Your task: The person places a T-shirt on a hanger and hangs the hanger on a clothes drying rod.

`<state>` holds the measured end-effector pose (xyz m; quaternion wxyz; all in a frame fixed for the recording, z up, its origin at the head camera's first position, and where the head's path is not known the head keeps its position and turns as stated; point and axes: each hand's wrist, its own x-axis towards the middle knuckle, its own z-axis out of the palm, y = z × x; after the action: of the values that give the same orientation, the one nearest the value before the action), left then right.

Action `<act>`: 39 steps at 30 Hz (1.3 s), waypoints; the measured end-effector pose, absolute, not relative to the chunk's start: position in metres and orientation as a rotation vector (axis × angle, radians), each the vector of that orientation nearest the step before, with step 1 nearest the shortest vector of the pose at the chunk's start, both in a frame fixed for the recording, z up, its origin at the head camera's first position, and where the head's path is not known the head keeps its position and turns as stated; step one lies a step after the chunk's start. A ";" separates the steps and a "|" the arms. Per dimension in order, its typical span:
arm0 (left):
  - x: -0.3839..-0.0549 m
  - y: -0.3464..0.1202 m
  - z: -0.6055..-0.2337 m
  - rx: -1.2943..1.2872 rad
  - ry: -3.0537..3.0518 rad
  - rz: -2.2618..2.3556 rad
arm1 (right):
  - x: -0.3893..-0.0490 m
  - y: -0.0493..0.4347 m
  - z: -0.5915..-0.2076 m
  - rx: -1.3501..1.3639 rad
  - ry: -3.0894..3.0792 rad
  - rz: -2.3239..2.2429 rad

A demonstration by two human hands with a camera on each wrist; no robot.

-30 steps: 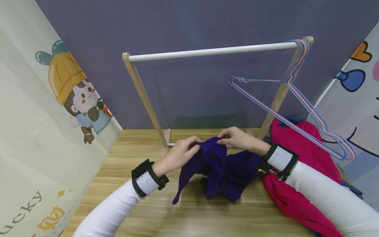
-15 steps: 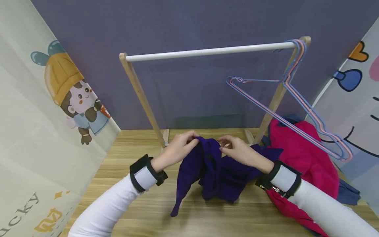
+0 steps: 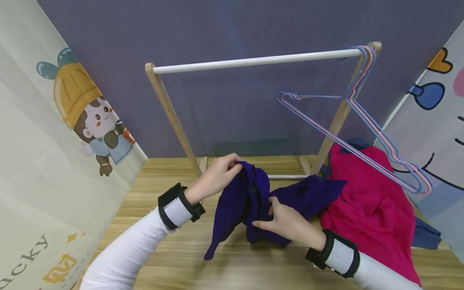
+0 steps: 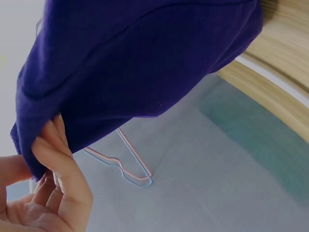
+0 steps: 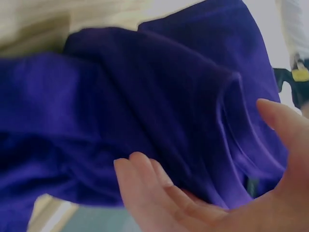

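Observation:
A dark purple garment (image 3: 232, 199) hangs in folds from my left hand (image 3: 218, 173), its lower parts near or on the wooden surface. In the left wrist view the thumb and fingers pinch an edge of the cloth (image 4: 111, 77). My right hand (image 3: 286, 220) is at the garment's right side, lower than the left. The right wrist view shows its fingers (image 5: 145, 179) extended along the fabric, with the thumb (image 5: 280, 116) spread apart on the other side of a folded edge. Whether the garment is a shirt or something else cannot be told.
Behind the hands stands a wooden rack with a white rail (image 3: 253, 61). Several blue and pink hangers (image 3: 377, 129) hang at its right end. A crimson garment (image 3: 369, 205) lies on the right, with dark blue cloth (image 3: 425, 233) partly under it.
My right hand has let go of the garment's top edge and moved down its right side, its thumb spreading. My left hand keeps its pinch and has shifted slightly up and left.

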<state>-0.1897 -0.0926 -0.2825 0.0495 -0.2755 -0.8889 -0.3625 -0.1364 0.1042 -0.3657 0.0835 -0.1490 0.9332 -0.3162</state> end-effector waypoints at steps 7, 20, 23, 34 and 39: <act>-0.188 -0.095 -0.277 -0.856 -2.750 -1.075 | -0.131 0.090 -0.382 -0.396 2.821 -0.950; -0.185 -0.117 -0.275 -0.893 -2.841 -0.983 | -0.139 0.124 -0.375 -0.501 2.961 -0.933; -0.185 -0.123 -0.276 -0.928 -2.867 -0.996 | -0.144 0.139 -0.370 -0.516 2.976 -0.907; -0.187 -0.141 -0.272 -1.007 -2.925 -0.886 | -0.159 0.170 -0.341 -0.517 2.955 -0.986; -0.188 -0.147 -0.260 -0.953 -2.990 -0.965 | -0.166 0.179 -0.328 -0.538 2.827 -1.112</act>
<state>-0.1884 -0.1473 -0.2599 -0.0709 -0.2895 -0.9084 -0.2932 -0.1657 0.1791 -0.3277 0.0281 -0.1743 0.9160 -0.3602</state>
